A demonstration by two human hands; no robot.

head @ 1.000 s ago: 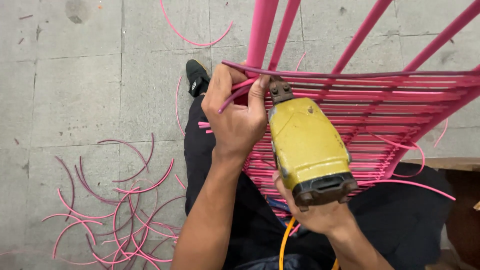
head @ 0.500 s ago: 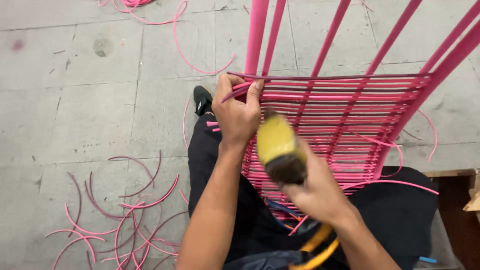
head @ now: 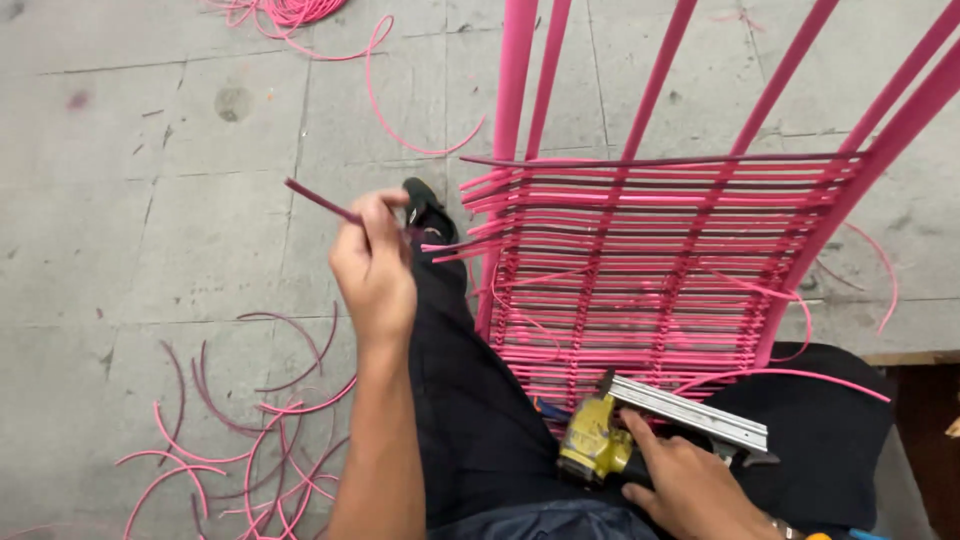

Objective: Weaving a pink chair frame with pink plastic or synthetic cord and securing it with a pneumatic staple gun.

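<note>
I see a bright pink chair frame (head: 640,260) woven in pink strips, one darker maroon strip along its top. Left of the frame, pink offcuts (head: 250,440) litter the grey floor (head: 150,200). Below the frame, a yellow stapler (head: 597,445) rests on black trousers (head: 480,420).

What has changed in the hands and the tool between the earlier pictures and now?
The left hand let go of the woven pink frame and moved left, now pinching a dark pink strand. The right hand brought the yellow staple gun down from the weave to the lap. The frame and the loose pink strips on the floor stayed as they were.
</note>
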